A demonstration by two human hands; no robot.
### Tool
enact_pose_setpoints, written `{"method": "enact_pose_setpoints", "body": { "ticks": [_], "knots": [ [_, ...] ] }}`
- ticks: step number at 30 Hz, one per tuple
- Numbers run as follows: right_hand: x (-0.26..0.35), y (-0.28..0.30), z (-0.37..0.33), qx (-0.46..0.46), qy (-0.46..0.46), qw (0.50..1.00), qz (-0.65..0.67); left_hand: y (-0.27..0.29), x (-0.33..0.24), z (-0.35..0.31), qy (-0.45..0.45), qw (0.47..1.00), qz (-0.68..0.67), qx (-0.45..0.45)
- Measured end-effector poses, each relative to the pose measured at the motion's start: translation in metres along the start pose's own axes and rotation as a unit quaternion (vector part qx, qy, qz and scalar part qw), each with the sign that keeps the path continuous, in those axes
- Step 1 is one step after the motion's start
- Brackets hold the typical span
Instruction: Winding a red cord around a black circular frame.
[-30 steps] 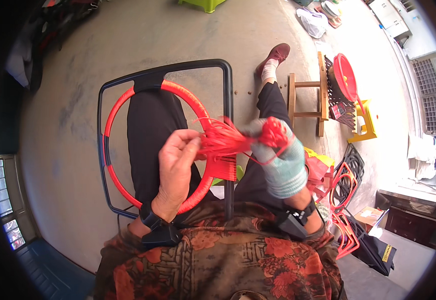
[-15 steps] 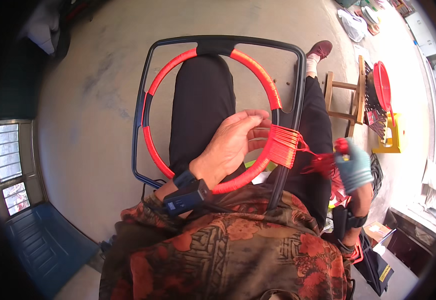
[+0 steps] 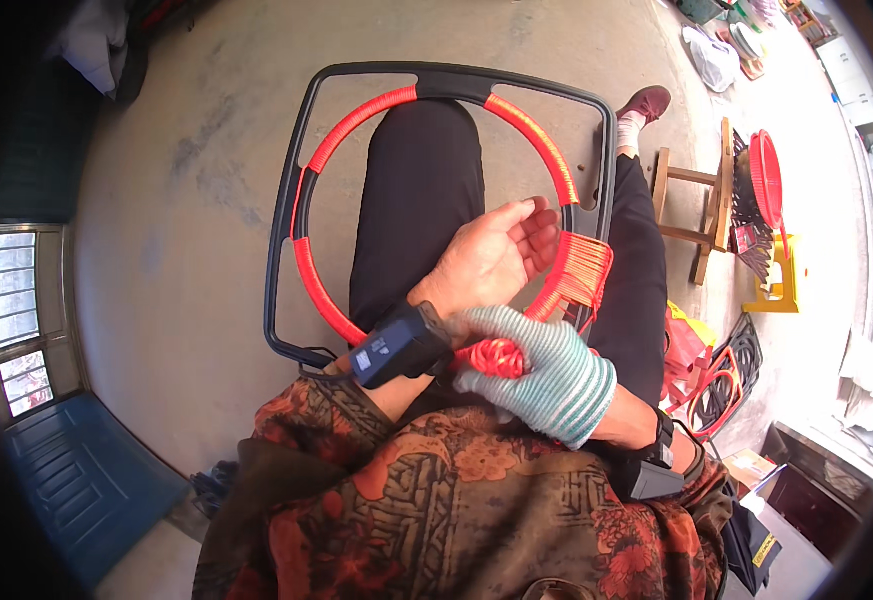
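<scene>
A black rectangular tube frame [image 3: 288, 220] with a round inner ring rests across my lap, around my bent knee. Red cord wrapping [image 3: 540, 140] covers much of the ring. Wider loops of red cord [image 3: 584, 270] span from the ring to the frame's right bar. My bare left hand [image 3: 487, 250] is inside the ring beside these loops, its fingers loosely curled with nothing visible in them. Below it, my right hand [image 3: 557, 375], in a striped pale green glove, is closed around a bundle of red cord [image 3: 497, 357]. The bundle is near my left wrist.
To the right stand a wooden stool [image 3: 722, 200], a red plastic basket [image 3: 767, 180] and a yellow stool [image 3: 782, 280]. Coiled dark cable [image 3: 742, 360] lies beside red bags on the floor. A blue door panel [image 3: 87, 480] is at the lower left.
My right hand has swung left with the cord bundle, from right of the frame to below the ring near my left wrist. My left fingers have curled in more.
</scene>
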State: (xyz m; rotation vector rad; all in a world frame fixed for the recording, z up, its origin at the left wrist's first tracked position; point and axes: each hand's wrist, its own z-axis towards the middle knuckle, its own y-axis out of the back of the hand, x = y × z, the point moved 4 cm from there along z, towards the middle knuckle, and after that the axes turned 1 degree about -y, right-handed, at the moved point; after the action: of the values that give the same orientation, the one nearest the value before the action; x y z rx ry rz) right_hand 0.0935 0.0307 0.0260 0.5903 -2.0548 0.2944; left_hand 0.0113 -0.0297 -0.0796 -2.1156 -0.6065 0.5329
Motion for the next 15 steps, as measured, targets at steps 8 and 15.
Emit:
{"method": "enact_pose_setpoints", "body": {
  "ticks": [8,15],
  "knots": [
    [-0.015,-0.023,-0.003,0.146,-0.025,0.98,0.131,0.005,-0.002,0.003,-0.016,0.999,0.046,0.002],
    [-0.015,-0.014,0.0,0.071,-0.026,0.997,-0.032,0.0,0.006,0.002,-0.042,0.99,0.132,0.018]
  ]
}}
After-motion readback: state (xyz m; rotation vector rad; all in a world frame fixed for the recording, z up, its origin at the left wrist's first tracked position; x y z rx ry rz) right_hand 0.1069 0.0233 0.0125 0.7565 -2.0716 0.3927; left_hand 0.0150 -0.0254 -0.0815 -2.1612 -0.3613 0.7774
